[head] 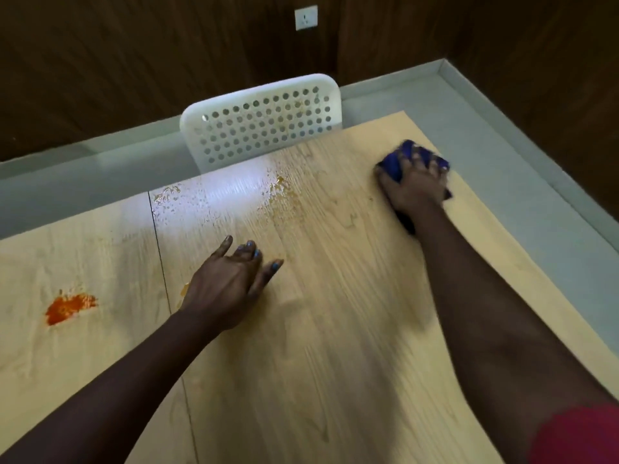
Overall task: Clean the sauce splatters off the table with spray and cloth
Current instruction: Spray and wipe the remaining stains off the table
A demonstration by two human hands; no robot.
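R hand [415, 182] gripped blue cloth [393, 165] on table [335, 329] at 2 o'clock; L hand [227, 283] lay flat, fingers spread; sauce [68, 306] at 9.

A white perforated chair [261, 123] stands pushed in at the far edge. Behind it rises a dark wood-panelled wall [134, 61] carrying a white socket [306, 17]. Grey floor [485, 135] with a pale skirting runs along the wall.
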